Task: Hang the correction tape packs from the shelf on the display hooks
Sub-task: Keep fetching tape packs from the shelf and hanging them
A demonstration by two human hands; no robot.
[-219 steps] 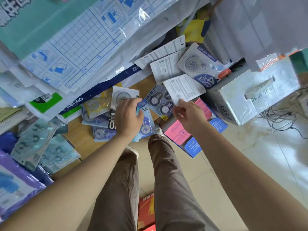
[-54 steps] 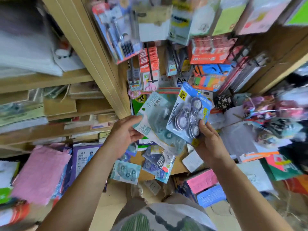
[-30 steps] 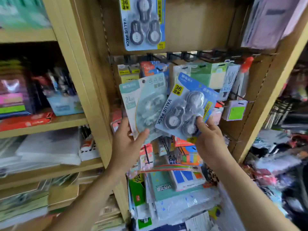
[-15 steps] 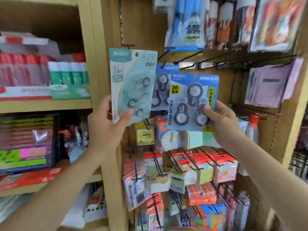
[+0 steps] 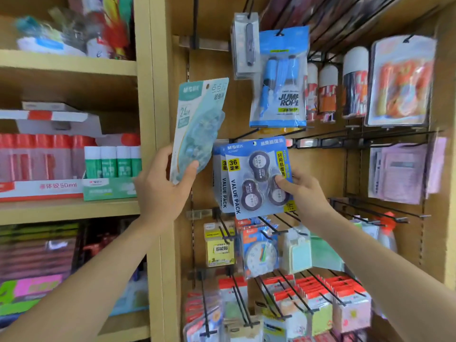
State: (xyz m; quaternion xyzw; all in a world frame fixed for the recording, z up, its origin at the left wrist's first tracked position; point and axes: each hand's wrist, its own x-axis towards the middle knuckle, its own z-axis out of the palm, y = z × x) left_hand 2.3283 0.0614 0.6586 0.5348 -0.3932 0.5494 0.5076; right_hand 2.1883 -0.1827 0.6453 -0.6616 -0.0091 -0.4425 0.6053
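Both packs now up at display level. Right grip point(image 5: 304, 192) pinches blue 3-roll pack point(image 5: 256, 176) at hook point(image 5: 244, 135); left grip point(image 5: 161, 191) holds teal pack point(image 5: 197, 129).

We are holding two carded blister packs up against the display. The pale teal correction tape pack point(image 5: 197, 129), marked 24M, is standing nearly upright with its top leaning slightly right, and our left hand point(image 5: 162, 186) is pinching its lower end. The blue cardboard value pack point(image 5: 256, 176) is showing three dark round tape dispensers under clear plastic and a yellow 36 label. It is tilting a little anticlockwise, with our right hand point(image 5: 303, 191) gripping its lower right corner. Its round hang hole is sitting just below a black wire display hook point(image 5: 246, 134); it may be threaded on, though blur is hiding that. A matching blue pack point(image 5: 218, 169) is hanging directly behind it.
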